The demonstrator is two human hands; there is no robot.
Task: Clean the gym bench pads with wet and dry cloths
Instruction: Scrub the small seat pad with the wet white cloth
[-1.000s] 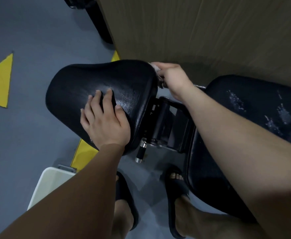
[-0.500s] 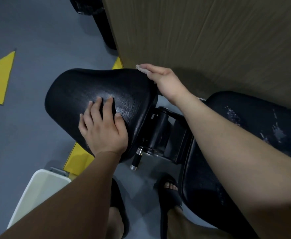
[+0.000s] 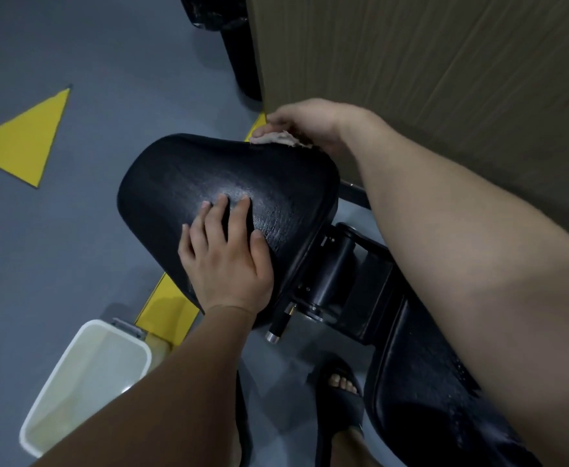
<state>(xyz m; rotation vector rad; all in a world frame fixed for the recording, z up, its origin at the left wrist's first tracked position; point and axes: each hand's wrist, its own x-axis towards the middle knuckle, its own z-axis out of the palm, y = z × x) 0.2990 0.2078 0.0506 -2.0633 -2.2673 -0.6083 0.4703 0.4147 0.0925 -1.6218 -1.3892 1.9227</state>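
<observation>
Since the earlier frame the cloth (image 3: pixel 273 139) has been carried along the far edge of the seat pad (image 3: pixel 209 173), away from the hinge. It is held under the curled fingers of the right grip (image 3: pixel 306 126). The left grip (image 3: pixel 229 261) is laid flat and open on the pad's near side. A damp sheen is seen mid-pad, and the back pad (image 3: pixel 421 416) right of it is streaked wet, so drying is judged outstanding. A white tub (image 3: pixel 84 375) stands on the grey floor (image 3: pixel 74 247) beside the seat pad, and a wood-grain panel (image 3: pixel 444 79) rises beyond.
</observation>
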